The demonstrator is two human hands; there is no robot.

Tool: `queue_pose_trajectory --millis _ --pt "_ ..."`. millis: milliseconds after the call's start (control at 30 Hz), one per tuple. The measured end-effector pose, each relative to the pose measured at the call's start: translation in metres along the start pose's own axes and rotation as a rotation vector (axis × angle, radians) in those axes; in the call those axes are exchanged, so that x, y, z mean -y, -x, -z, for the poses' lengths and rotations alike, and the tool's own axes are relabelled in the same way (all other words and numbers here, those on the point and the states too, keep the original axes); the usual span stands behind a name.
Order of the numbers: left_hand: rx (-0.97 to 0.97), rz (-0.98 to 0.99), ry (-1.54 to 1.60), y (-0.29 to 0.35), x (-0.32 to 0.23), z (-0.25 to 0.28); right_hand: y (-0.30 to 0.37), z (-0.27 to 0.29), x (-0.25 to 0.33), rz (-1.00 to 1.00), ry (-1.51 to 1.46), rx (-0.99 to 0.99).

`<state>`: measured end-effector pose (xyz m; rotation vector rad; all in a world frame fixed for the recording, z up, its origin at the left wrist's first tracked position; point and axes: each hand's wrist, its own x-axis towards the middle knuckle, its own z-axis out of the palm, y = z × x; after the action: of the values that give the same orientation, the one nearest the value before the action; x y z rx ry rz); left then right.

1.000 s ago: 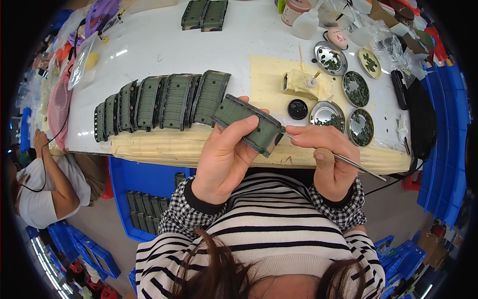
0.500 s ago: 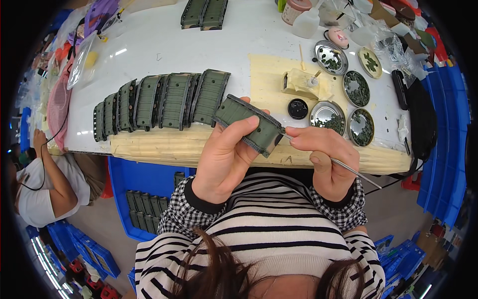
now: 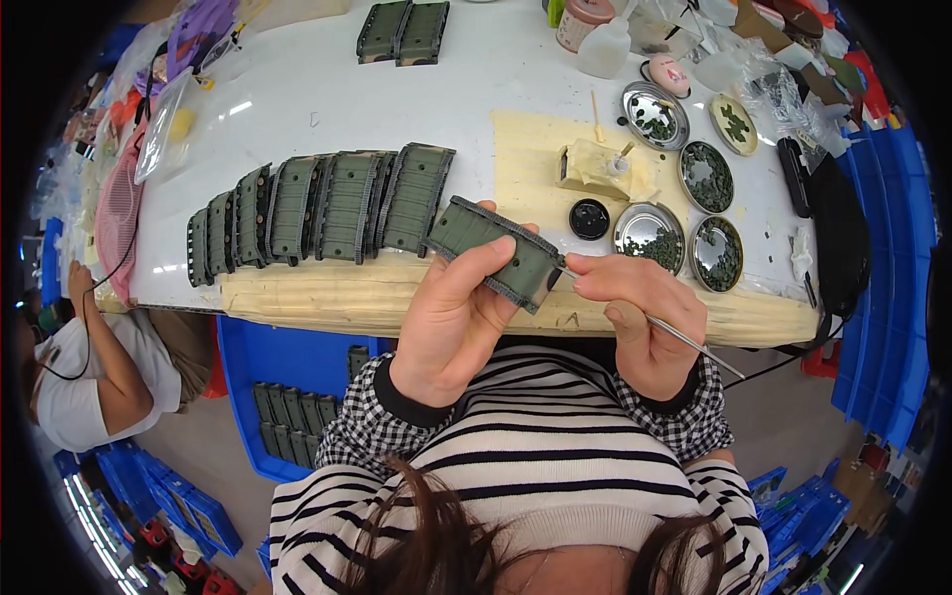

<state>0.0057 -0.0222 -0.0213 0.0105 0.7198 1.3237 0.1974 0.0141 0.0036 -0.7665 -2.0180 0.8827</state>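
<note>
My left hand [image 3: 446, 332] is closed around a green camouflage plastic part [image 3: 469, 230] with ribbed dark edges, thumb across its face. In my right hand [image 3: 650, 322] is a slim metal tool [image 3: 702, 351], its rear end sticking out below the palm. The tool's tip meets the right end of the part; the exact contact is hidden by my fingers. Just left of my left hand stands a row of similar green parts [image 3: 349, 206]. An open round black pot [image 3: 590, 219] sits beyond my right hand.
Round metal dishes [image 3: 649, 239] of small green pieces stand at the right, near a tape-wrapped block [image 3: 595, 169]. Two more green parts [image 3: 422, 33] lie at the back. Below the table's left side is a blue crate [image 3: 243, 397]. A co-worker's arm [image 3: 114, 367] is at far left.
The view has shifted slightly. My right hand and the metal tool have moved a little left, with the tool's rear end swinging left; my left hand still grips the part.
</note>
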Motion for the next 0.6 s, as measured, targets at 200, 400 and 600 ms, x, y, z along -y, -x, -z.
queue_pose_trajectory --millis 200,400,600 --pt "0.025 0.027 -0.004 0.003 -0.001 -0.003 0.005 0.001 -0.001 0.061 -0.001 -0.007" --pt "0.130 0.054 0.013 0.005 -0.005 -0.005 0.003 0.011 0.008 0.151 0.026 0.033" --pt "0.142 0.063 -0.013 0.008 -0.007 -0.009 0.003 0.019 0.013 0.179 0.040 0.101"
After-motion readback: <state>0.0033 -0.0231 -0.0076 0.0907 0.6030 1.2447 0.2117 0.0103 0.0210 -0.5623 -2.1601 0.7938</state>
